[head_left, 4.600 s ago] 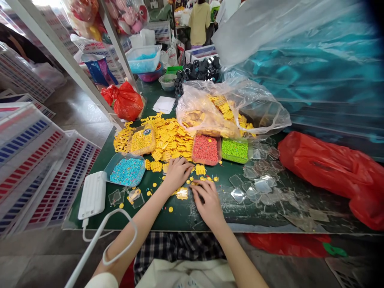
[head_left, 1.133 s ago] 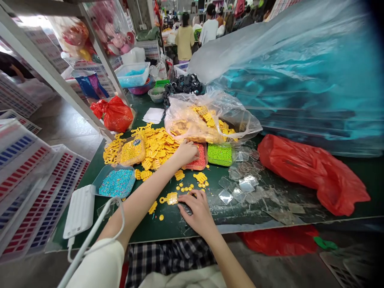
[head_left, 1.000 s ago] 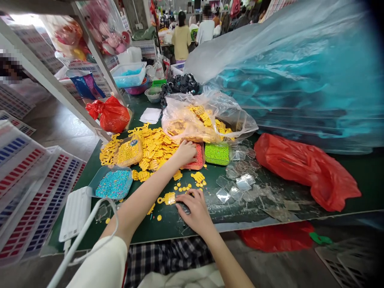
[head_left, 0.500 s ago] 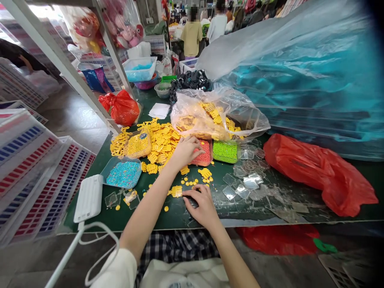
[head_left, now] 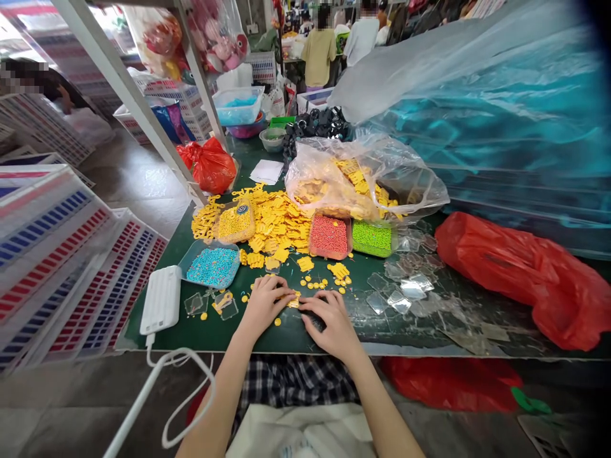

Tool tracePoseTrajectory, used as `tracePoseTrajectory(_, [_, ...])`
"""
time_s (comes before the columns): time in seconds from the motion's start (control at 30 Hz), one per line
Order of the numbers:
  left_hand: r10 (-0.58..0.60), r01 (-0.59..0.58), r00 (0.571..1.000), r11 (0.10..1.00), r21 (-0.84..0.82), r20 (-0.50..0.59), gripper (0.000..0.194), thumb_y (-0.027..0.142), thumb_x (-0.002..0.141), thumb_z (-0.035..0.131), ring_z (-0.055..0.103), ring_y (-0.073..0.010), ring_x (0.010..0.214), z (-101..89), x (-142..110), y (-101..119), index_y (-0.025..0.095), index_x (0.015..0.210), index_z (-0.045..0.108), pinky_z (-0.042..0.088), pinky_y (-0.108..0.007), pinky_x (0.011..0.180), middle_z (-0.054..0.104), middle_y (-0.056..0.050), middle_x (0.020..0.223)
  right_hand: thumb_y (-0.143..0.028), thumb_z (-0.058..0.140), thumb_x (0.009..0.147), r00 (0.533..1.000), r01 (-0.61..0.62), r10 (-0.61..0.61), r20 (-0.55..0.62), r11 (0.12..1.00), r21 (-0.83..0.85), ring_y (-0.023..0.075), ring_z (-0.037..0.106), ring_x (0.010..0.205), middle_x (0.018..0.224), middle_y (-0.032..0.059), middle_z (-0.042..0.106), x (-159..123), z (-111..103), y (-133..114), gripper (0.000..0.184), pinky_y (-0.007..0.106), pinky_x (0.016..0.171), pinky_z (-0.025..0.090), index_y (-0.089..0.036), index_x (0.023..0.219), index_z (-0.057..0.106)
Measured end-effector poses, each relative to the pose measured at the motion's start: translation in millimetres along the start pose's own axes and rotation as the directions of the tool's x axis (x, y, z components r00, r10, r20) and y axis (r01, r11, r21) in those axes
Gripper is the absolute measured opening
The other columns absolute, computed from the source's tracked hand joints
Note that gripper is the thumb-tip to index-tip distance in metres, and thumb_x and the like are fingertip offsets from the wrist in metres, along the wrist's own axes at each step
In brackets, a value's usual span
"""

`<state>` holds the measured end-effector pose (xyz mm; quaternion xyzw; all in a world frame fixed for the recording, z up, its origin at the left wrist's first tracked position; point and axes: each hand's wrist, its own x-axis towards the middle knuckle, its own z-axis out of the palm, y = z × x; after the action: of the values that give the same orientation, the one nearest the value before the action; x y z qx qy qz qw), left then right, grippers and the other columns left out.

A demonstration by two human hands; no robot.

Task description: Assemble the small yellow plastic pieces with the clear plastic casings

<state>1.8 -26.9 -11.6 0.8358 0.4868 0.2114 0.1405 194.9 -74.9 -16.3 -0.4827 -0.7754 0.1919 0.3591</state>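
Note:
My left hand [head_left: 264, 305] is curled at the near edge of the green table [head_left: 210, 336], its fingertips pinched on the left end of a small yellow plastic piece [head_left: 292, 299]. What the pinch holds is too small to see. My right hand [head_left: 333, 321] lies beside it, fingers pressed together on the right end of that piece. Behind my hands stand a tray of red beads [head_left: 328, 236], a tray of green beads [head_left: 373, 238] and a tray of blue beads [head_left: 212, 267]. Loose yellow discs lie around my hands.
A heap of yellow parts [head_left: 274, 219] and a clear bag [head_left: 363, 181] of more fill the table's middle. Clear plastic squares [head_left: 405, 289] lie right of my hands, a red bag [head_left: 525, 273] beyond them. A white power bank [head_left: 161, 307] sits at the left edge. People stand far back.
My left hand has come back from the red bead tray to the yellow piece near the table edge. My right hand has stayed on that piece. The camera has tilted down slightly.

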Motion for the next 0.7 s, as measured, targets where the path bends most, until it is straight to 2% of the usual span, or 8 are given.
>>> tracePoseTrajectory(0.17, [0.023,-0.023,1.0,1.0,-0.02,0.011,0.017,0.034,0.092,0.059,0.054,-0.0221,0.099,0.9,1.2,0.0,0.029,0.096,0.075,0.042,-0.037,0.084,0.066,-0.003,0.106,-0.021,0.055,0.087,1.0,-0.004,0.004,0.018,1.0,-0.011,0.0229,0.054,0.098,0.107,0.0002,0.073,-0.3,0.7,0.4,0.014,0.046,0.093,0.039,-0.026,0.091,0.068])
tracePoseTrajectory(0.3, [0.011,-0.01,1.0,0.997,-0.079,0.016,0.019,0.035,0.092,0.058,0.053,-0.0229,0.103,0.7,0.5,-2.5,0.028,0.1,0.074,0.043,-0.039,0.089,0.066,-0.004,0.107,-0.02,0.055,0.088,1.0,-0.011,0.01,0.018,1.0,0.018,0.0229,0.054,0.098,0.108,-0.0005,0.073,0.1,-0.2,0.5,0.013,0.047,0.093,0.038,-0.025,0.09,0.067])
tracePoseTrajectory(0.43, [-0.047,0.035,0.997,0.985,-0.169,-0.067,0.026,0.033,0.098,0.048,0.055,-0.0215,0.1,-0.2,1.9,-5.0,0.025,0.102,0.072,0.045,-0.038,0.089,0.067,-0.005,0.102,-0.021,0.056,0.088,0.999,-0.026,0.025,0.032,0.999,0.029,0.0232,0.055,0.098,0.108,-0.0001,0.073,0.7,-1.6,0.0,0.013,0.047,0.093,0.039,-0.026,0.089,0.068])
tracePoseTrajectory(0.53, [-0.052,0.036,0.993,0.99,-0.137,-0.109,0.028,0.035,0.098,0.046,0.057,-0.0212,0.095,0.3,3.2,-4.6,0.025,0.1,0.072,0.045,-0.037,0.084,0.068,-0.005,0.095,-0.021,0.056,0.088,0.998,-0.035,0.035,0.051,0.999,0.001,0.0229,0.055,0.098,0.108,0.0002,0.073,1.3,-2.2,-0.5,0.014,0.047,0.093,0.04,-0.026,0.089,0.068])
tracePoseTrajectory(0.7, [0.03,-0.032,0.998,0.999,-0.037,-0.057,0.024,0.035,0.096,0.051,0.057,-0.0207,0.092,0.5,2.1,-0.9,0.025,0.095,0.072,0.043,-0.038,0.082,0.069,-0.004,0.094,-0.021,0.055,0.088,0.998,-0.039,0.04,0.05,0.999,-0.022,0.0233,0.055,0.098,0.108,0.0005,0.073,1.6,-1.1,-0.7,0.014,0.047,0.092,0.041,-0.026,0.091,0.069])
